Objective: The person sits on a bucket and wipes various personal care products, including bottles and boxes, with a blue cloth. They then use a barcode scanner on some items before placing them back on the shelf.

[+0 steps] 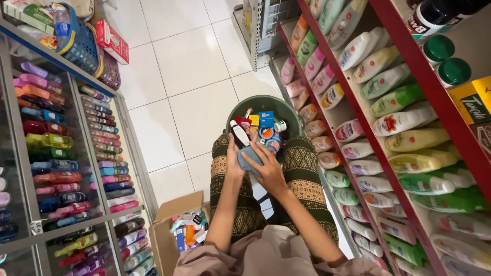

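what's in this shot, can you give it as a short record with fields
setting: shop aisle, white tiled floor
person: seated, seen from above
left hand: holds a dark bottle with a white label
right hand: holds a blue cloth against the bottle
bucket: green, ahead of the knees, filled with small items
red shelves: on the right, rows of bottles lying on their sides
glass cabinet: on the left, coloured bottles
cardboard box: open, by the left leg

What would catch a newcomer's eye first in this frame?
The red shelves on the right, packed with lying bottles. At centre, the left hand holds a dark bottle and the right hand a blue cloth over a green bucket of small items.
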